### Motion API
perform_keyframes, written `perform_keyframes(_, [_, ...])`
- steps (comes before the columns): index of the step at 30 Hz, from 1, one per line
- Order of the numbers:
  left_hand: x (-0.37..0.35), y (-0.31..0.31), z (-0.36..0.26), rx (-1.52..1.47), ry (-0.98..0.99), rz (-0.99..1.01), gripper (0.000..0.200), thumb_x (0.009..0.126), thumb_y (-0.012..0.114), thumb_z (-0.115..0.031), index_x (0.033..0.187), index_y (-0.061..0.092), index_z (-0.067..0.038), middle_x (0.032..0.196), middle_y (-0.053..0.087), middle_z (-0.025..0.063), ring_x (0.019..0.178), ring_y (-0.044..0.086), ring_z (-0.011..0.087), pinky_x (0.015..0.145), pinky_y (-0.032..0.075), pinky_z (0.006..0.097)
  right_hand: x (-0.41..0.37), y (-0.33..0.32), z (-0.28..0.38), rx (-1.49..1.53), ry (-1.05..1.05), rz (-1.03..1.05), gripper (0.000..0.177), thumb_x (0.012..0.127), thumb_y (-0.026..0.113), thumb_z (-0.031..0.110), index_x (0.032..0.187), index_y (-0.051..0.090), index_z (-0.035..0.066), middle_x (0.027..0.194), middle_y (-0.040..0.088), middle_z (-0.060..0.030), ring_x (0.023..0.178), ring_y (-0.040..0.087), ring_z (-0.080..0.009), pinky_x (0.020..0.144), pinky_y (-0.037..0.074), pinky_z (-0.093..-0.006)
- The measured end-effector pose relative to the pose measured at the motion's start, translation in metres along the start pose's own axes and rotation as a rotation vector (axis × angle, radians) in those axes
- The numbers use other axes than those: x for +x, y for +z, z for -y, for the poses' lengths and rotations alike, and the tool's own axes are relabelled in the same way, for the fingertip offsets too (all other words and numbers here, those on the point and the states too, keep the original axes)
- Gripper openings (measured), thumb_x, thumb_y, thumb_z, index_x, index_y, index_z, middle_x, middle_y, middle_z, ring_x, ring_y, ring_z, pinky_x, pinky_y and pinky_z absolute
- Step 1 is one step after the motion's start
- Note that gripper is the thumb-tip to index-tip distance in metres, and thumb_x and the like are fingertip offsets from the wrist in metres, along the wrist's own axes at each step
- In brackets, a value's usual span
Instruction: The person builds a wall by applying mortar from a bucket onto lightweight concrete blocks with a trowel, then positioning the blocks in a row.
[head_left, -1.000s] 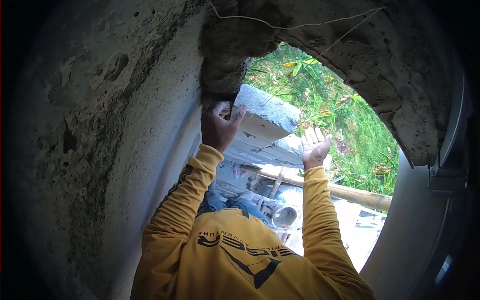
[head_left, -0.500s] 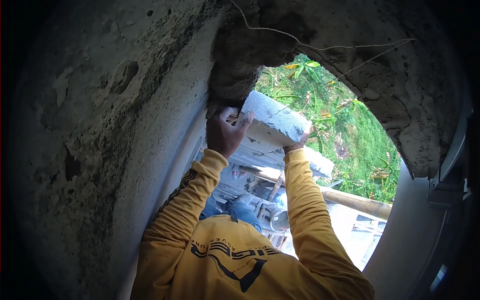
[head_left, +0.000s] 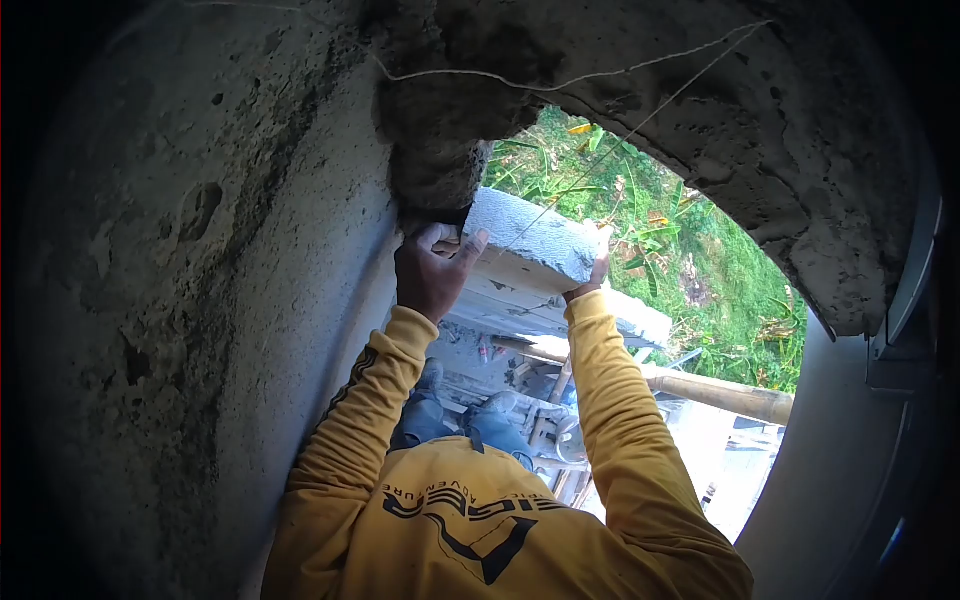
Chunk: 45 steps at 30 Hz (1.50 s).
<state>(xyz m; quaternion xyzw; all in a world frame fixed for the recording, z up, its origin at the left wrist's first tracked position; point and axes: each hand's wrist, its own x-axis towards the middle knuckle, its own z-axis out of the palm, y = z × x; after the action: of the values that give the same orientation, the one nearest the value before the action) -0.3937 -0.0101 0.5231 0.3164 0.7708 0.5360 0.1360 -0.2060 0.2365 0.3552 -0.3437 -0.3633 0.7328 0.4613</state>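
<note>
Just off centre toward 1 o'clock, block (head_left: 530, 240), pale, rough top side, lying tilted with its far end a bit lower in view. Both hands on it, one per end.

Left hand (head_left: 430, 275) at 10 o'clock: thumb laid on the block's near end, other fingers bent at the dark gap between block and concrete lump (head_left: 435, 165), tips partly hidden. Fingers part-curled; cannot tell if they clamp the block.

Right hand (head_left: 600, 268) between 2 and 3 o'clock: set against the block's far end, fingertips up by its top edge. Thumb out of sight; cannot tell how tight the hold is.

Concrete lump toward 11 o'clock, right above the left hand. Rough grey wall (head_left: 340, 220) fills the 9 o'clock side. Pale ledge (head_left: 640, 318) at 3 o'clock, below the block. String (head_left: 450, 73) runs across at 12 o'clock to a point near 1 o'clock, then a strand doubles back down across the block.

Green plants (head_left: 720, 290) toward 3 o'clock, beyond the block. Bamboo pole (head_left: 715, 393) at 4 o'clock. Bucket (head_left: 570, 440) at 5 o'clock, partly behind the right sleeve. Blue trousers (head_left: 425, 415) at 7 o'clock. Yellow shirt (head_left: 440, 560) at 6 o'clock, dark print on it.
</note>
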Motion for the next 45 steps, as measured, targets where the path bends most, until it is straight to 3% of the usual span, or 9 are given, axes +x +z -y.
perform_keyframes(4, [0.002, -0.001, -0.002, -0.058, -0.054, 0.039, 0.041, 0.088, 0.082, -0.038, 0.087, 0.074, 0.002, 0.078, 0.075, 0.0133, 0.072, 0.070, 0.0191, 0.070, 0.054, 0.0344, -0.015, -0.028, -0.001, -0.700, -0.400, 0.017, 0.044, 0.105, 0.052, 0.031, 0.136, 0.054, 0.001, 0.121, 0.069, -0.0160, 0.111, 0.065, -0.0305, 0.098, 0.053, -0.0402])
perform_keyframes(6, [0.003, -0.002, -0.003, -0.076, -0.080, 0.052, 0.046, 0.085, 0.083, -0.042, 0.087, 0.074, 0.003, 0.083, 0.075, 0.0186, 0.076, 0.074, 0.0265, 0.073, 0.056, 0.0379, -0.075, 0.015, 0.057, -0.260, -0.127, -0.073, 0.053, 0.092, 0.052, 0.003, 0.144, 0.046, -0.005, 0.129, 0.065, -0.0170, 0.118, 0.063, -0.0260, 0.103, 0.050, -0.0339])
perform_keyframes(7, [0.005, -0.003, -0.001, -0.074, -0.067, 0.052, 0.046, 0.086, 0.083, -0.043, 0.087, 0.074, 0.003, 0.083, 0.075, 0.0186, 0.077, 0.074, 0.0265, 0.074, 0.056, 0.0378, -0.094, 0.026, 0.073, -0.410, -0.039, -0.081, 0.061, 0.086, 0.048, -0.005, 0.147, 0.040, -0.007, 0.136, 0.060, -0.0177, 0.125, 0.060, -0.0235, 0.107, 0.048, -0.0326])
perform_keyframes(9, [0.004, -0.001, 0.003, -0.072, -0.048, 0.059, 0.047, 0.086, 0.083, -0.043, 0.086, 0.074, 0.003, 0.083, 0.076, 0.0187, 0.077, 0.074, 0.0265, 0.074, 0.056, 0.0376, -0.103, -0.008, 0.064, -0.710, -0.147, 0.228, 0.069, 0.089, 0.062, -0.002, 0.152, 0.031, -0.004, 0.137, 0.056, -0.0170, 0.126, 0.059, -0.0269, 0.099, 0.053, -0.0313])
perform_keyframes(12, [0.005, -0.002, 0.004, -0.083, -0.047, 0.065, 0.048, 0.088, 0.081, -0.044, 0.087, 0.074, 0.003, 0.083, 0.076, 0.0191, 0.078, 0.074, 0.0269, 0.075, 0.056, 0.0373, -0.127, 0.019, 0.084, -0.916, 0.144, 0.286, 0.096, 0.084, 0.079, 0.005, 0.157, 0.017, -0.001, 0.156, 0.039, -0.0273, 0.143, 0.046, -0.0409, 0.111, 0.050, -0.0457])
perform_keyframes(15, [0.006, 0.001, 0.013, -0.116, -0.017, 0.073, 0.049, 0.089, 0.080, -0.045, 0.088, 0.074, 0.004, 0.083, 0.075, 0.0198, 0.078, 0.073, 0.0276, 0.075, 0.056, 0.0374, -0.122, 0.035, 0.087, -1.136, 0.008, 0.393, 0.095, 0.079, 0.089, 0.014, 0.152, 0.029, -0.001, 0.148, 0.050, -0.0291, 0.136, 0.054, -0.0422, 0.105, 0.052, -0.0451])
perform_keyframes(25, [0.007, 0.000, 0.008, -0.078, -0.064, 0.073, 0.047, 0.090, 0.081, -0.043, 0.091, 0.076, 0.004, 0.081, 0.077, 0.0142, 0.074, 0.073, 0.0189, 0.071, 0.056, 0.0335, -0.124, 0.056, 0.095, -1.243, -0.064, 0.330, 0.083, 0.077, 0.090, 0.012, 0.144, 0.041, 0.004, 0.120, 0.070, -0.0243, 0.114, 0.066, -0.0443, 0.096, 0.054, -0.0457])
perform_keyframes(28, [0.008, 0.000, 0.008, -0.082, -0.055, 0.070, 0.045, 0.089, 0.081, -0.040, 0.090, 0.076, 0.004, 0.080, 0.077, 0.0141, 0.074, 0.073, 0.0183, 0.071, 0.055, 0.0330, -0.125, 0.055, 0.092, -1.274, -0.131, 0.305, 0.074, 0.079, 0.090, 0.017, 0.136, 0.047, 0.000, 0.111, 0.073, -0.0240, 0.104, 0.072, -0.0404, 0.090, 0.057, -0.0435])
perform_keyframes(45, [0.008, 0.001, 0.014, -0.163, -0.053, 0.090, 0.043, 0.091, 0.080, -0.037, 0.091, 0.075, 0.006, 0.081, 0.077, 0.0129, 0.075, 0.073, 0.0153, 0.070, 0.055, 0.0299, -0.119, 0.052, 0.090, -1.281, -0.157, 0.358, 0.067, 0.080, 0.088, 0.009, 0.135, 0.050, 0.003, 0.114, 0.072, -0.0211, 0.107, 0.071, -0.0371, 0.091, 0.056, -0.0434])
